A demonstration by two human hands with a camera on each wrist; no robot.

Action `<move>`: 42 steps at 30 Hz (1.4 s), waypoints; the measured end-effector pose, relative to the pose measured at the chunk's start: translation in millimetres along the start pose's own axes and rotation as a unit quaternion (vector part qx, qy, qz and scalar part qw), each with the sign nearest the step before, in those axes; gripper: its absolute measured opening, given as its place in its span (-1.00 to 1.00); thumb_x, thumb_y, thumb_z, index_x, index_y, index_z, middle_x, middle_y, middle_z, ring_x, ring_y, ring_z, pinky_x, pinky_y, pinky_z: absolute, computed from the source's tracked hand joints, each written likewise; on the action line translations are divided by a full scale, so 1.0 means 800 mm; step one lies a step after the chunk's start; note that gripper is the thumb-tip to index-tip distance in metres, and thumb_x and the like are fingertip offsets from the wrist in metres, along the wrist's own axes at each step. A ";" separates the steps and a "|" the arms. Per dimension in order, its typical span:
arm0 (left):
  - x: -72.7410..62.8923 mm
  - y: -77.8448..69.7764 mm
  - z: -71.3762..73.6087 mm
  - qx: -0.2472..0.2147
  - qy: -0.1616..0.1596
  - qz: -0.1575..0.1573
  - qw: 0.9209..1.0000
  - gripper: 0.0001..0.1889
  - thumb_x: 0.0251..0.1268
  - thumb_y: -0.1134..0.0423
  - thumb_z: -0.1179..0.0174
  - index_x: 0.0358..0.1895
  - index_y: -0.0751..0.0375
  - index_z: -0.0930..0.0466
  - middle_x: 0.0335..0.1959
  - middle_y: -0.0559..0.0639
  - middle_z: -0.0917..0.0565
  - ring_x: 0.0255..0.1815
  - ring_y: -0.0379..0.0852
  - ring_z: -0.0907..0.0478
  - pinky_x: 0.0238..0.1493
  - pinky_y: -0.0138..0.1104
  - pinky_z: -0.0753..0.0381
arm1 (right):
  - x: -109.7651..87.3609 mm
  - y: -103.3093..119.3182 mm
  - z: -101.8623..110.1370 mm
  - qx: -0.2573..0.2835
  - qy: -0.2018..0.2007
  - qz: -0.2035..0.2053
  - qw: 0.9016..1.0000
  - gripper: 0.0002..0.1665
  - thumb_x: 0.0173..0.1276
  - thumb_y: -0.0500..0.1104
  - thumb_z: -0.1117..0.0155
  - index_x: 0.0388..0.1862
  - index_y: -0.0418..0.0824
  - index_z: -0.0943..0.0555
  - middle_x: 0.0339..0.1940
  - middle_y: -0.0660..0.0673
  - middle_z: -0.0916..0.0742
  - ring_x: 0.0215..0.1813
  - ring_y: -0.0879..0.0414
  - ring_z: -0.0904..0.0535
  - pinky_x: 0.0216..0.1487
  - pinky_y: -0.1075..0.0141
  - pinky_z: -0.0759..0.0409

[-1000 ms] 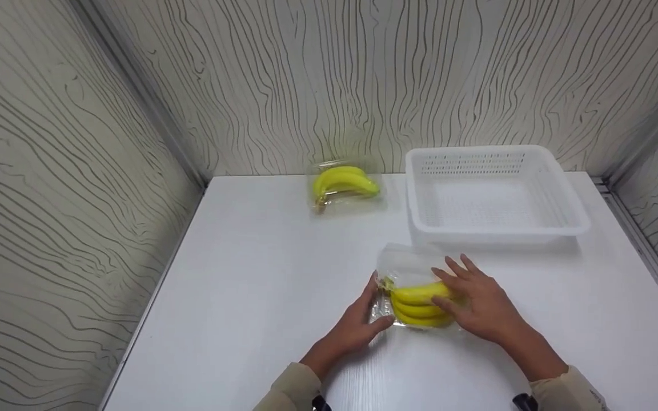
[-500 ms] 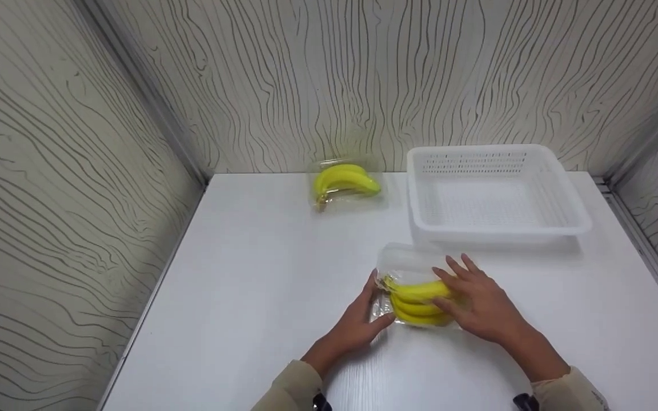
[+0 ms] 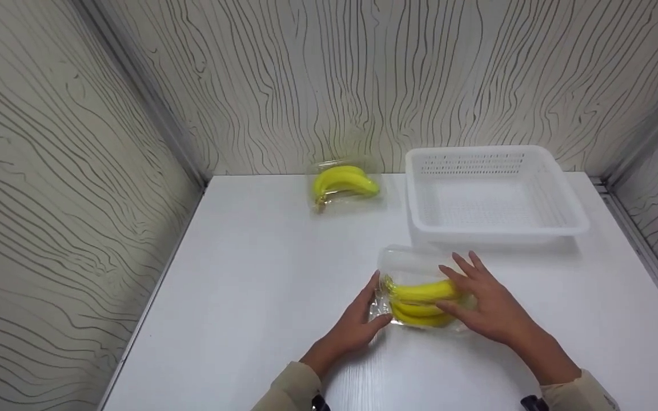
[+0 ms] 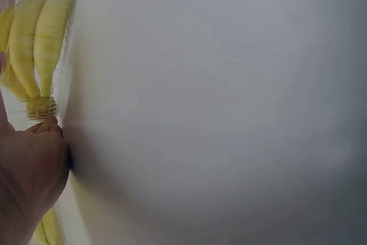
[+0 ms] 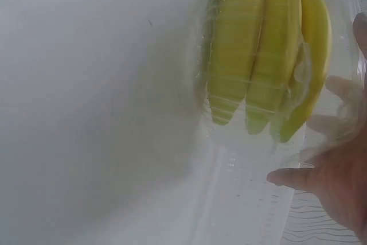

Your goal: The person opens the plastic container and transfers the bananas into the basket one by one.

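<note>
A bunch of yellow bananas (image 3: 420, 292) lies in a clear plastic tray (image 3: 406, 260) with shiny film about it, near the middle of the table. My left hand (image 3: 354, 328) holds the tray's left end by the stems, thumb at the front and fingers along the side. Over the other end spreads my right hand (image 3: 486, 305), its fingers fairly straight and touching the film. The right wrist view shows wrinkled film over the banana tips (image 5: 289, 130), with the right hand (image 5: 341, 182) beside them. In the left wrist view, fingertips (image 4: 50, 123) sit right at the stem end.
A white plastic basket (image 3: 497, 230) with slotted walls stands at the back right. Left of it, against the patterned back wall (image 3: 306, 85), sits another clear pack of bananas (image 3: 346, 178). The white table (image 3: 237, 285) meets a patterned side wall on the left.
My right hand has shifted slightly to the right along the tray, and more of the bananas shows. The left hand stays nearly in place. The basket and the back pack have not moved.
</note>
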State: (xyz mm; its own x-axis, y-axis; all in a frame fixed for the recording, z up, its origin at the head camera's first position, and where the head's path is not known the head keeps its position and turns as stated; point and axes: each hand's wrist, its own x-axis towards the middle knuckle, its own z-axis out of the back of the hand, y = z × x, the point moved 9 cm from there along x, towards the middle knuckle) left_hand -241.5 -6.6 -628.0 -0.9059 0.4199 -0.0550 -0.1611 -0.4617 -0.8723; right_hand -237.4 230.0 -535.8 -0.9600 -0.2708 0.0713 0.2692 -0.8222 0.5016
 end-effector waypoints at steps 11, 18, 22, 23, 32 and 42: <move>-0.003 0.002 -0.002 0.009 -0.002 0.005 1.000 -0.04 0.53 -0.23 -0.09 0.79 -0.19 0.26 0.81 -0.05 -0.04 0.82 0.03 -0.04 0.78 0.07 -0.10 | -0.007 0.013 0.053 -0.081 -0.183 0.101 0.975 -0.18 0.16 0.20 -0.65 0.33 -0.18 -0.71 0.28 -0.28 -0.79 0.26 -0.26 -0.75 0.11 -0.17 -0.77; -0.003 0.003 -0.001 0.008 -0.004 0.014 1.000 -0.01 0.50 -0.28 -0.09 0.80 -0.18 0.26 0.82 -0.05 -0.01 0.83 0.04 -0.02 0.79 0.12 -0.07 | -0.012 0.022 0.071 -0.085 -0.287 0.234 0.925 -0.28 0.38 0.30 -0.40 0.18 -0.27 -0.77 0.03 -0.23 -0.86 -0.03 -0.12 -0.84 -0.10 0.12 -0.79; -0.003 0.002 0.001 0.001 -0.005 0.022 1.000 -0.02 0.49 -0.23 -0.10 0.80 -0.18 0.25 0.82 -0.04 -0.03 0.82 0.04 -0.03 0.79 0.13 -0.07 | -0.007 0.016 0.083 -0.032 -0.308 0.217 0.926 -0.39 0.42 0.16 -0.44 0.26 -0.22 -0.74 0.03 -0.18 -0.87 -0.20 -0.03 -0.85 -0.13 0.44 -0.77; -0.002 0.002 0.001 -0.001 -0.005 0.024 1.000 -0.02 0.49 -0.21 -0.11 0.80 -0.19 0.25 0.82 -0.04 -0.03 0.82 0.03 -0.03 0.79 0.13 -0.06 | -0.005 0.014 0.087 -0.019 -0.312 0.207 0.927 -0.42 0.39 0.06 -0.50 0.28 -0.21 -0.73 0.03 -0.16 -0.88 -0.19 -0.01 -0.84 -0.09 0.53 -0.74; -0.002 0.003 -0.001 -0.020 -0.005 0.026 0.999 -0.03 0.49 -0.13 -0.14 0.79 -0.22 0.24 0.82 -0.07 -0.01 0.83 0.02 -0.02 0.79 0.12 -0.05 | 0.017 -0.008 0.101 0.096 -0.319 0.137 0.933 -0.37 0.35 -0.45 -0.44 0.39 -0.17 -0.66 0.02 -0.22 -0.87 -0.11 0.83 -0.54 -0.08 0.80 -0.54; -0.003 0.008 0.002 -0.039 -0.007 0.031 0.999 -0.05 0.49 -0.15 -0.18 0.78 -0.31 0.19 0.80 0.00 -0.09 0.81 0.08 -0.08 0.77 0.16 -0.10 | 0.033 -0.017 0.103 0.128 -0.306 0.098 0.938 -0.48 0.59 -0.30 -0.27 0.49 -0.13 -0.59 0.15 -0.23 -0.81 0.03 0.60 -0.63 -0.08 0.80 -0.56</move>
State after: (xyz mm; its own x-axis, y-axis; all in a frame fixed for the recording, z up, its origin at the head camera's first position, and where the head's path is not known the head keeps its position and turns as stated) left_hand -240.9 -12.0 -632.3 -0.9187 0.3811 -0.1032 -0.0745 -0.4242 -0.9025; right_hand -272.3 274.9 -469.9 -0.7792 -0.0010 0.6268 0.4932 -0.6182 0.6121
